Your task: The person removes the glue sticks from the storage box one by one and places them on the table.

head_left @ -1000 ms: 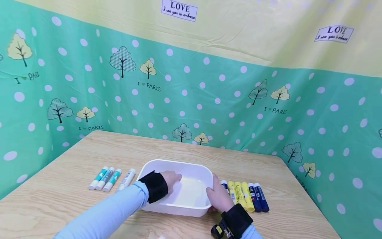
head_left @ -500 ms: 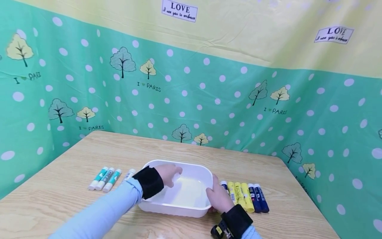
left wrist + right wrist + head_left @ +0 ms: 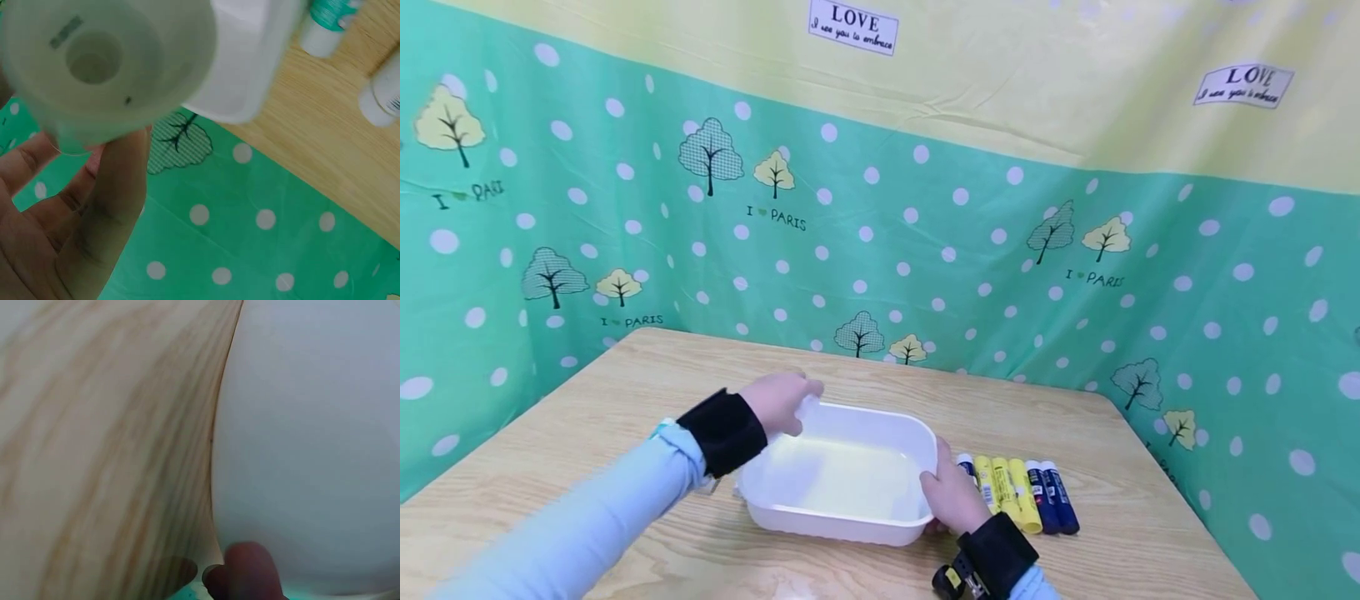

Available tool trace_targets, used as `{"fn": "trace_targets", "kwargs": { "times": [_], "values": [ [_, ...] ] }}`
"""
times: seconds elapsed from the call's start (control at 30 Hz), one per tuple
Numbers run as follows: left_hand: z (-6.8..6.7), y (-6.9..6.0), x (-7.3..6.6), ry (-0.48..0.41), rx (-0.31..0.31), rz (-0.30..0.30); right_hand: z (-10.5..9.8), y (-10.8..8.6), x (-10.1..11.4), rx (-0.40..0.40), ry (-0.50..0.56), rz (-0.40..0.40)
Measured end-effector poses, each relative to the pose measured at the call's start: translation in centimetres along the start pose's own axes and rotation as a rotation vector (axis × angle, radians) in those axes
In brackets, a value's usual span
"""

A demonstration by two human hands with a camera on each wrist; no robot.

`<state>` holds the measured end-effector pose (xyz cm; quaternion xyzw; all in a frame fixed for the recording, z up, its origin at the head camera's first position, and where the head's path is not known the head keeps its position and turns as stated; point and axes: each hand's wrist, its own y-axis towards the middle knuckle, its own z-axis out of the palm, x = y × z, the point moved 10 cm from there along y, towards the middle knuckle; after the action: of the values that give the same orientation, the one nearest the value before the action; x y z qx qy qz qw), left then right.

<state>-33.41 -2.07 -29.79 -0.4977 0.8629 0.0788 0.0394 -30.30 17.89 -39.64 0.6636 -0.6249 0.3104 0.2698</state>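
Note:
In the head view my left hand [image 3: 777,402] is raised over the left rim of a white plastic basin [image 3: 842,525]. It pinches a white glue stick [image 3: 140,56], whose round end fills the upper left of the left wrist view. Much of the stick is hidden behind my fingers in the head view. My right hand [image 3: 957,493] grips the basin's right wall, thumb on the rim. A blurred fingertip lies against the pale wall in the right wrist view. No item shows on the visible part of the basin floor.
Yellow glue sticks [image 3: 1004,492] and dark blue glue sticks [image 3: 1060,498] lie side by side, right of my right hand. A teal-and-white glue stick [image 3: 325,28] and a white one [image 3: 384,94] lie left of the basin. A patterned curtain [image 3: 880,225] hangs behind the wooden table [image 3: 1037,404].
My left hand has lifted out of the basin and moved left with the glue stick, its arm now covering the sticks on the left. The right hand keeps its grip on the basin.

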Motion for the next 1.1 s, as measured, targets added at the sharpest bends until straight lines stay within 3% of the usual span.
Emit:
{"fn": "trace_targets", "kwargs": {
  "times": [0.13, 0.27, 0.43, 0.67, 0.97, 1.1],
  "values": [
    [-1.0, -1.4, 2.2, 0.049, -0.035, -0.035, 0.0, 0.0, 0.0, 0.008, 0.002, 0.004],
    [-0.8, -2.6, 4.1, 0.091, -0.050, -0.051, -0.2, 0.0, 0.0, 0.010, -0.002, 0.002],
    [-0.2, -3.7, 7.3, 0.036, -0.066, -0.090, -0.1, 0.1, -0.1, 0.008, -0.004, -0.001],
    [-0.1, -5.6, 12.4, 0.003, -0.083, -0.195, 0.0, 0.2, -0.1, 0.004, -0.018, -0.002],
    [0.1, -7.9, 17.7, 0.042, -0.110, -0.352, -0.1, 0.3, -0.1, -0.002, -0.024, -0.007],
    [0.5, -8.7, 19.4, 0.031, -0.140, -0.416, 0.1, 0.3, -0.2, 0.002, -0.017, -0.009]
  ]
}}
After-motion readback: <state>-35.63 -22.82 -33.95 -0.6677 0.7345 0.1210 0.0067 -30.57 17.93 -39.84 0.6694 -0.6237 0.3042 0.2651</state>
